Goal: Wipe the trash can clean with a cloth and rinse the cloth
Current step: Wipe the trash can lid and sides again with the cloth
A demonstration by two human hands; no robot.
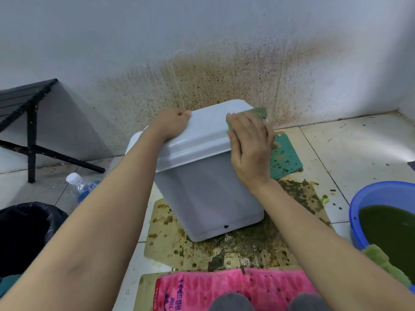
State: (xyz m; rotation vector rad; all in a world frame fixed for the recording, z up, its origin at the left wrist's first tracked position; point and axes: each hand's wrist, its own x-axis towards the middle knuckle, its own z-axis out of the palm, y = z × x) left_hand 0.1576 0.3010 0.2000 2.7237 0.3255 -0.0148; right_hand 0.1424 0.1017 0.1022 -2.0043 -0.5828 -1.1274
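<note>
While tilted, smooth trash can [202, 187] gripped by left hand [173, 124], right hand [249, 149] flat on green cloth [258, 113].

Left hand [177, 122] seemingly curled in a grip, right hand [249, 149] flat, palm down

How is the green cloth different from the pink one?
The green cloth is on top of the grey trash can, pressed under the right hand; the pink cloth lies spread flat in front of the can, and no hand touches it. The green cloth is mostly hidden, while the pink cloth shows wide with printed writing. Both look dirty with dark specks.
</note>
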